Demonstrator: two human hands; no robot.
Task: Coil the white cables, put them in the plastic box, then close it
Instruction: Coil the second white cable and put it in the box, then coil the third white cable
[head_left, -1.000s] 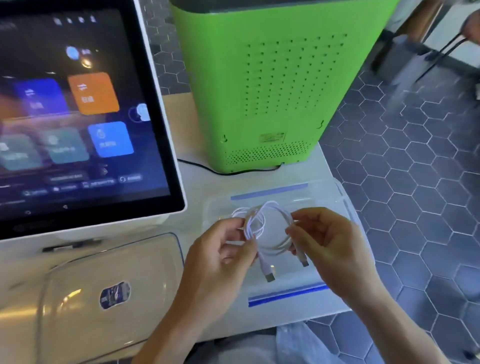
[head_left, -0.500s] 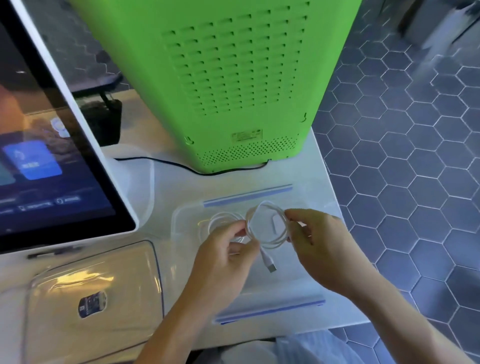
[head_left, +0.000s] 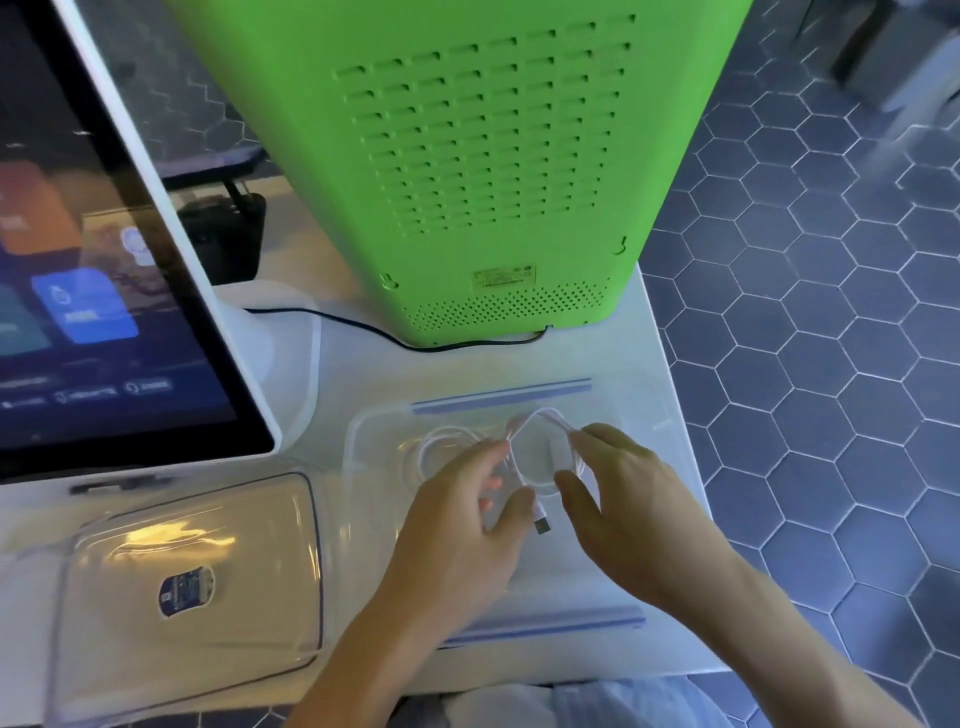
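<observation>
So the coiled white cable (head_left: 545, 452) is being lowered further into the clear plastic box (head_left: 363, 431) now, pinched on both sides by the left hand (head_left: 467, 519) and right hand (head_left: 618, 499); lid (head_left: 192, 571) is still being left aside.

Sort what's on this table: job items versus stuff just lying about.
Job: held cable coil, second coil in the box, lid, left hand, right hand.

Lying about: touchscreen, green machine, black cord.
</observation>
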